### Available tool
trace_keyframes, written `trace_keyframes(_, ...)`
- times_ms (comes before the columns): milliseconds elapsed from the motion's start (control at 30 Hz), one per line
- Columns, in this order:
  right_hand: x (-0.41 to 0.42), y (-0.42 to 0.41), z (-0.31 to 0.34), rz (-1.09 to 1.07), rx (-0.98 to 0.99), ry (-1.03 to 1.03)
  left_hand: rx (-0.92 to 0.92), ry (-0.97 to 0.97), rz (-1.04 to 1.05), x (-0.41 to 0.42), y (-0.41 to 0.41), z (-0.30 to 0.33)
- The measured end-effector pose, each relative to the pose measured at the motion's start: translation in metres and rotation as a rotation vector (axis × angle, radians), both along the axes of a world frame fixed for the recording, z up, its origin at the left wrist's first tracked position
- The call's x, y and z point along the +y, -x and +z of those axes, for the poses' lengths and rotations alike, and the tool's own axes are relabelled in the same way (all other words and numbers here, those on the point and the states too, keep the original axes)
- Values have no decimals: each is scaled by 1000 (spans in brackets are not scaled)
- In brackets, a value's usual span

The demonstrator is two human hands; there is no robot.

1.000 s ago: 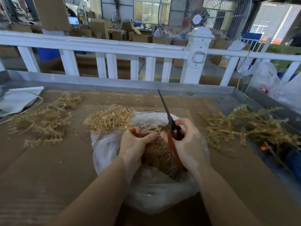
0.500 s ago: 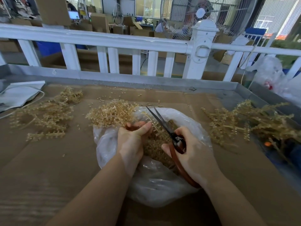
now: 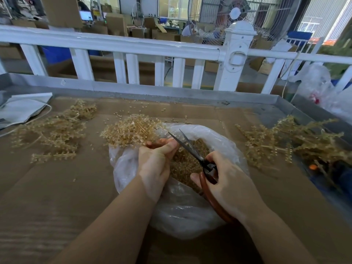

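Scissors (image 3: 192, 149) over an open clear plastic bag (image 3: 181, 216) at the middle of the work surface. Their long axis runs diagonally, with the red-brown handle loops at the near right and the dark blades pointing far and left, towards the central pile of amber plastic sprigs (image 3: 131, 130). The blades are parted in a narrow V above the loose amber beads (image 3: 182, 168) that fill the bag.

The right hand (image 3: 228, 183) grips the handles, its fingers curled through and round the loops. The left hand (image 3: 154, 164) is curled at the bag's far left rim. Its thumb is pressed to its fingertips just beside the blade tips, pinching something too small to make out.

The bag lies on brown cardboard (image 3: 57, 187) lining a grey metal tray (image 3: 171, 91). More sprigs lie in a left pile (image 3: 55, 130) and a right pile (image 3: 291, 141), both well apart from the bag.

A white railing (image 3: 133, 46) runs behind the tray. Beyond it are stacked cartons (image 3: 116, 23) and a large caged fan (image 3: 236, 14).
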State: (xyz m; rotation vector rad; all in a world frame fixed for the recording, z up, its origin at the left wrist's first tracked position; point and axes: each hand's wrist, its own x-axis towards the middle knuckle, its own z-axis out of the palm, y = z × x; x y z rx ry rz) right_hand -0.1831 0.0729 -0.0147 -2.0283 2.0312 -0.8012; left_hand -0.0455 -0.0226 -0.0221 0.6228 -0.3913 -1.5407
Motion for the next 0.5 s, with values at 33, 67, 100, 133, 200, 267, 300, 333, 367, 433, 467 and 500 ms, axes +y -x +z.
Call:
trace_keyframes(33,0,0,0,4,1,3,-18,4,1,0,0,0)
trace_keyframes(67,0,1,1,9,1,6,-30,11,-1,0,0,-1)
trace_keyframes(100,0,1,1,15,-2,8,-33,18,-7,0,0,-2)
trace_keyframes(133,-1,1,2,18,-4,10,-32,23,-16,0,0,-2)
trace_keyframes(200,-1,1,2,21,5,12,-27,23,-26,-1,-2,-3)
trace_keyframes(267,-1,2,2,25,25,8,-21,18,-28,-1,-2,-4)
trace_keyframes(300,-2,2,2,28,33,7,-22,16,-32,-1,-2,-4)
trace_keyframes(333,-1,2,2,29,37,7,-27,15,-35,0,-2,-4)
trace_keyframes(367,-2,2,2,28,39,7,-29,15,-37,0,-2,-4)
trace_keyframes(433,-1,2,2,26,39,-4,-24,17,-33,1,-1,-4)
trace_keyframes(467,-1,2,2,25,39,-15,-23,16,-28,0,-1,-3)
trace_keyframes(500,-1,2,2,24,42,-24,-26,14,-21,0,-1,-3)
